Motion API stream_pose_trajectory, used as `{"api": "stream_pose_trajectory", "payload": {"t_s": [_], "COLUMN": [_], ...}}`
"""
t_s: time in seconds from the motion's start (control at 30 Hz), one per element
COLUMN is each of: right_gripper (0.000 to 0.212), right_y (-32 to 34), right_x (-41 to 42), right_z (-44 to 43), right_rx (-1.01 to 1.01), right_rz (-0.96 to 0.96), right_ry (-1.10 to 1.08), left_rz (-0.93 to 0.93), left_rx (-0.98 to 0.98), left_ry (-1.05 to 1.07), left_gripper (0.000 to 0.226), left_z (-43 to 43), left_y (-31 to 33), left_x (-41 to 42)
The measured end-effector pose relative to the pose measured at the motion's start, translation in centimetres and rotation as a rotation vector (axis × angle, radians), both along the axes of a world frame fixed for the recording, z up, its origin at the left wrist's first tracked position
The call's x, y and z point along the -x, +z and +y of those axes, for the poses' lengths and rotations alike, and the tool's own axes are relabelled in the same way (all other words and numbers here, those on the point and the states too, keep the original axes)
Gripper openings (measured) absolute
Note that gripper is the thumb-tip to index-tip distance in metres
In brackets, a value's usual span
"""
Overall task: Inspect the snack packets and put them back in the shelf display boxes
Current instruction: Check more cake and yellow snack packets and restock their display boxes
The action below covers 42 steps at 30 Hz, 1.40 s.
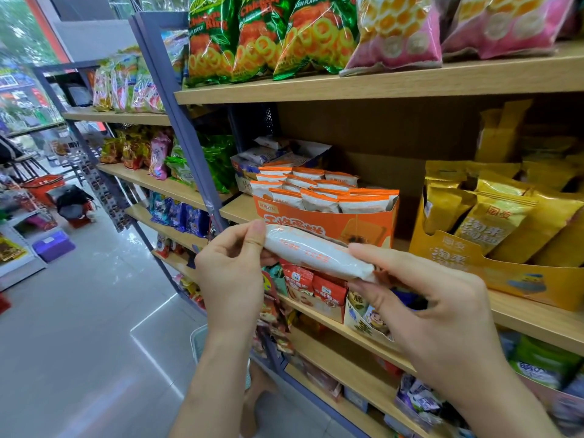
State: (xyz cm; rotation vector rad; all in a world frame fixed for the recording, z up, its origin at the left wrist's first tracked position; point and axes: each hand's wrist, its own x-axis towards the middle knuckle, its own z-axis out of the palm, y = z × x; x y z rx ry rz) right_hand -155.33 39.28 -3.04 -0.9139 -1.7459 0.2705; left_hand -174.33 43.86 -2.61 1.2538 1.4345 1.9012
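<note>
Light wooden shelves (379, 82) on blue steel posts are seen above glossy floor tiles (79, 311) — a puffy white-and-orange plastic snack packet (316, 252) is pinched endwise by the left hand (232, 273) and right hand (420, 298), before an orange cardboard display box (331, 221).

My left hand (230, 273) holds the packet (316, 254) at its left end, my right hand (426, 311) at its right end. Behind it a box (363, 226) sits on the shelf (235, 208). A second box (474, 267) sits to the right. Bags (262, 36) lie on the top shelf (379, 85).

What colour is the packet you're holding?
White with orange print, seen in the head view: the packet held between left hand and right hand.
</note>
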Motion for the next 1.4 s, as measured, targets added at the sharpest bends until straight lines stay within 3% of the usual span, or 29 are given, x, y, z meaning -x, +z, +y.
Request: {"api": "stream_pose_trajectory", "payload": {"t_s": [0.17,0.33,0.4,0.7,0.87,0.97,1.13,1.23,1.33,1.4], "right_gripper": [0.047,0.042,0.039,0.04,0.036,0.023,0.015,0.015,0.015,0.02], "right_y": [-0.1,0.1,0.1,0.3,0.4,0.6,0.2,0.0,0.0,0.3], "right_x": [0.0,0.2,0.2,0.2,0.7,1.1,1.7,2.1,2.3,2.3], "right_z": [0.1,0.4,0.4,0.6,0.6,0.6,0.7,0.5,0.3,0.2], "right_rx": [0.015,0.097,0.159,0.256,0.273,0.268,0.191,0.131,0.174,0.282], "right_rz": [0.059,0.181,0.235,0.282,0.441,0.567,0.468,0.418,0.417,0.512], "right_ry": [-0.051,-0.035,-0.02,-0.031,0.011,0.038,-0.077,-0.136,-0.1,-0.029], "left_rz": [0.101,0.668,0.791,0.865,0.751,0.654,0.481,0.402,0.346,0.313], "left_rx": [-0.065,-0.206,-0.281,-0.321,-0.362,-0.322,-0.252,-0.267,-0.278,-0.266], "left_ry": [-0.112,-0.184,-0.146,-0.221,-0.154,-0.152,-0.301,-0.34,-0.286,-0.27], "left_gripper": [0.012,0.021,0.021,0.029,0.01,0.008,0.021,0.017,0.011,0.01], "left_z": [-0.1,0.0,0.0,-0.1,0.0,0.0,-0.7,-1.1,-1.1,-1.1], "left_y": [0.2,-0.5,-0.6,-1.0,-1.2,-1.4,-1.4,-1.1,-1.2,-1.4], "left_x": [0.5,1.5,1.5,1.2,1.0,0.9,0.2,-1.1,-1.4,-1.3]}}
